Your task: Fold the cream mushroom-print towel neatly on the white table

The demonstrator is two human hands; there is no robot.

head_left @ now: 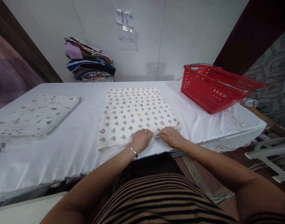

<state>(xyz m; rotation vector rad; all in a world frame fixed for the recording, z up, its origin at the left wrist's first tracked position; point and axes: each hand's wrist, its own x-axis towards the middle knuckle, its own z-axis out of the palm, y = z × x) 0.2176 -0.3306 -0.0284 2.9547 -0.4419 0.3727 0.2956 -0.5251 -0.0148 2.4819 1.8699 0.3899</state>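
A folded white cloth printed with small mushrooms (pixel 135 107) lies flat in front of me, its layered near edge toward my body. My left hand (pixel 141 140), with a bracelet at the wrist, closes on the middle of that near edge. Just to its right, my right hand (pixel 171 137) grips the same edge close to the right corner. The fingers of both hands curl over the cloth, and my thumbs are mostly hidden. Only a small gap separates the two hands.
A white-covered table (pixel 84 124) carries everything. Another folded white cloth with dark prints (pixel 44 113) lies at the left. A red basket (pixel 209 88) stands at the right, and a pile of folded fabrics (pixel 91 63) rises by the wall. A white plastic stool (pixel 270 152) is beyond the right edge.
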